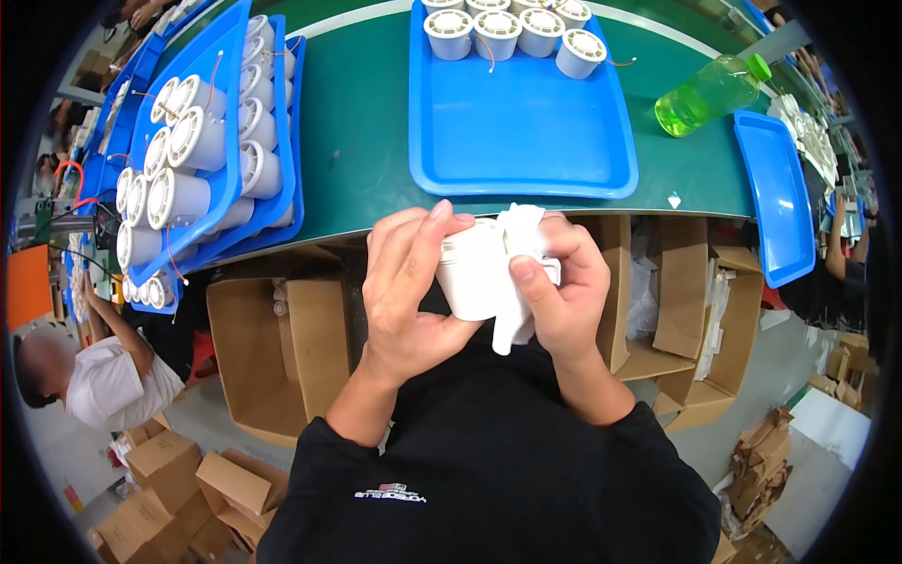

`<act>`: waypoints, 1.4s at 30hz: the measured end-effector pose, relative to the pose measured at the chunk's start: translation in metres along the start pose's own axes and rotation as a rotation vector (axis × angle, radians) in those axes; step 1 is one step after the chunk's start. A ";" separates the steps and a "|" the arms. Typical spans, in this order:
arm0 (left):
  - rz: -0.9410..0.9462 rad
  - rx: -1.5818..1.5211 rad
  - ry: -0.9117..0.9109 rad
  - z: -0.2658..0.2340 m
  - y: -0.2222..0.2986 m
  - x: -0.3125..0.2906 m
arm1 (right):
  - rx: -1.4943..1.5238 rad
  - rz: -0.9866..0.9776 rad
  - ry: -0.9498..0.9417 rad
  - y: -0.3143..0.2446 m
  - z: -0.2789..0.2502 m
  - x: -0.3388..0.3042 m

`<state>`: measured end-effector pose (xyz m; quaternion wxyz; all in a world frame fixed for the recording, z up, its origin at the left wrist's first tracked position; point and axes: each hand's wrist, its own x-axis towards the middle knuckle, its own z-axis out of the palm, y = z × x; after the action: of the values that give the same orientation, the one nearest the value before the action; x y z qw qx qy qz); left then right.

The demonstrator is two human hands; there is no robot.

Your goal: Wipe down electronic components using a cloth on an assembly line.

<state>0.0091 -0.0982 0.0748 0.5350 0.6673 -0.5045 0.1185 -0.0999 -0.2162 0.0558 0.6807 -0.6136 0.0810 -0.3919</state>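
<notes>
In front of my chest, just off the table's near edge, my left hand [410, 291] is closed around a white cylindrical plastic housing [462, 282]. A crumpled white cloth [515, 299] is pinched between the thumb and fingers of my right hand [567, 287]. The cloth lies against the right side of the housing, and its loose end hangs down. Part of the housing is covered by the cloth and my fingers. Beyond my hands, a blue tray [522, 141] bears several similar white housings [497, 34] with vented tops at its far end, some with thin wires.
Stacked blue trays [293, 141] full of white housings stand on the left of the green table [352, 122]. A bottle of green liquid [707, 97] lies tilted at the right, near another blue tray [778, 202]. Cardboard boxes [254, 352] sit below the edge. Another person [122, 376] is at far left.
</notes>
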 end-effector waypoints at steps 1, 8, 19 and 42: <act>-0.013 0.036 0.000 0.000 0.000 -0.001 | -0.091 -0.082 -0.003 0.001 0.000 0.002; -0.023 0.055 -0.018 0.001 -0.005 -0.003 | -0.210 -0.134 -0.045 0.006 -0.005 0.006; -0.243 -0.683 0.164 0.016 -0.018 -0.026 | 0.232 0.259 -0.030 0.005 0.012 -0.006; -1.286 -1.912 0.515 0.020 -0.012 -0.005 | -0.092 0.034 -0.010 0.011 -0.001 -0.003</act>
<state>0.0093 -0.1131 0.0564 0.8646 0.0835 0.1634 -0.4677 -0.0977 -0.2161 0.0449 0.6587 -0.6447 0.1059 -0.3731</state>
